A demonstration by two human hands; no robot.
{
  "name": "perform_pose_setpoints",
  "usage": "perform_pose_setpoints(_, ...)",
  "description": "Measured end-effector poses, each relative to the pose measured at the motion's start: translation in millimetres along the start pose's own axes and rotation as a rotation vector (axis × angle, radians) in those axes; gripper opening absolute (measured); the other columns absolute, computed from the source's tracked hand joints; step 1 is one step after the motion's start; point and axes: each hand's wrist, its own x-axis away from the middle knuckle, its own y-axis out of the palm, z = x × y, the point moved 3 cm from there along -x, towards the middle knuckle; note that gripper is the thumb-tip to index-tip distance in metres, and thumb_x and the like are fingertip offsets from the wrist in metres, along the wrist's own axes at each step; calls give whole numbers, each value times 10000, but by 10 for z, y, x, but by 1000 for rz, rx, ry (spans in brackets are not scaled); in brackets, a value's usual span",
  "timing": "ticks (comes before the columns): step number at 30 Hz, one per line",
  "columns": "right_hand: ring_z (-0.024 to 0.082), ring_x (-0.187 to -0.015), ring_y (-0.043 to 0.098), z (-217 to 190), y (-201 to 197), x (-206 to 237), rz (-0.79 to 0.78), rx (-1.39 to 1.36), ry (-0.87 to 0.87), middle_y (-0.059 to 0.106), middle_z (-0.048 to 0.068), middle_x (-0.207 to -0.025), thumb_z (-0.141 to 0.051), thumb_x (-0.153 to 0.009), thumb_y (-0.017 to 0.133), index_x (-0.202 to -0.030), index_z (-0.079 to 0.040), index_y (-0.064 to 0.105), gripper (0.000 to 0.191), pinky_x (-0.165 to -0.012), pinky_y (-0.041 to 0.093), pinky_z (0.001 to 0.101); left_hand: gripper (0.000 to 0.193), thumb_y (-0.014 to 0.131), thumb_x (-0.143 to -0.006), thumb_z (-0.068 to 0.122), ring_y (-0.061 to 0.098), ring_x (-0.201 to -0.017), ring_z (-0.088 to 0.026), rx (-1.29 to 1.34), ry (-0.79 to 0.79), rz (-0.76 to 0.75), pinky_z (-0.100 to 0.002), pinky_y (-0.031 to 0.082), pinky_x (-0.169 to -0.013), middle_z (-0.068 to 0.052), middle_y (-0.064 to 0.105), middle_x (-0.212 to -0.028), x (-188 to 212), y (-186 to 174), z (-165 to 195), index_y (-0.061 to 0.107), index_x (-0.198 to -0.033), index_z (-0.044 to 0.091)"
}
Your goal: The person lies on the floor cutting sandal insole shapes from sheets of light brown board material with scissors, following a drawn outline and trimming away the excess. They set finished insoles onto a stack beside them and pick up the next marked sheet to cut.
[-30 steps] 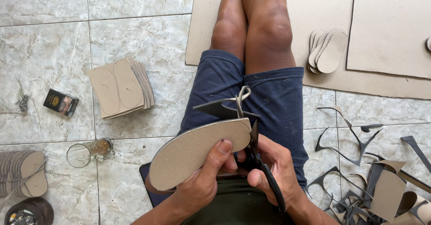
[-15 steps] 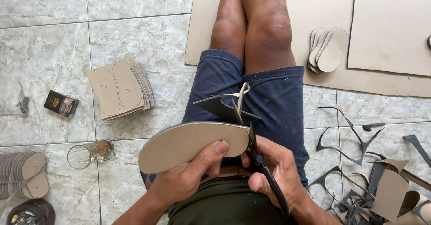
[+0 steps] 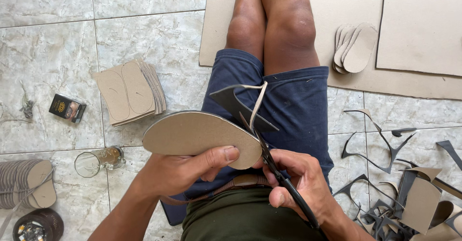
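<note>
on a pale tiled floor (image 3: 57, 39), seen from above, a person sits with bare legs stretched out, wearing dark blue shorts (image 3: 293, 106). over the lap, the left hand (image 3: 178, 173) has its grip closed on a sole-shaped piece of brown cardboard (image 3: 197, 135), thumb on top near the right end, holding it nearly flat and pointing left. the right hand (image 3: 301, 183) has its grip closed around the handles of black scissors (image 3: 281, 178), whose blades meet the cardboard's right edge. a dark offcut with a thin pale strip (image 3: 248, 107) curls up from the cut, just above the blades. to the left on the floor lies a stack of squarish cardboard pieces (image 3: 127, 93) with sole outlines drawn on them, a small dark box (image 3: 67, 107) beside it, and a clear glass (image 3: 98, 160) lying on its side nearer the person. a bundle of cut soles (image 3: 26, 183) sits at the far left edge. beyond the knees lies a large cardboard sheet (image 3: 337, 5) bearing a small pile of finished soles (image 3: 355, 47). dark and brown scraps (image 3: 399, 193) are scattered at the right
</note>
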Motion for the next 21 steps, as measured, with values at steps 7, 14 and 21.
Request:
perform_pose_setpoints(7,74,-662,546,145,-137,65,-45,36,64,608,-15,-704,-607,-643,890,-955,24,767,714,-587,424,242,150,744,-919,129,508,-486,-78,92,-42,-81,-264,370,-417,0,583,-567,-34,-57,-28,722,-833,8)
perform_pose_setpoints(14,88,-538,541,307,-298,110,24,279,84,607,-6,-584,-492,-660,934,-791,3,781,534,-500,406,253,168,771,-859,139,476,-437,-77,198,-138,-20,-272,332,-378,5,557,-517,-54,-44,-91,696,-767,20)
perform_pose_setpoints(21,138,-821,654,276,-92,106,17,-320,-164,707,74,-908,-280,-839,878,-1095,53,692,458,-732,504,277,502,744,-931,239,647,-904,-242,-756,794,323,-360,550,-782,-181,685,-996,36,394,207,588,-1276,-91)
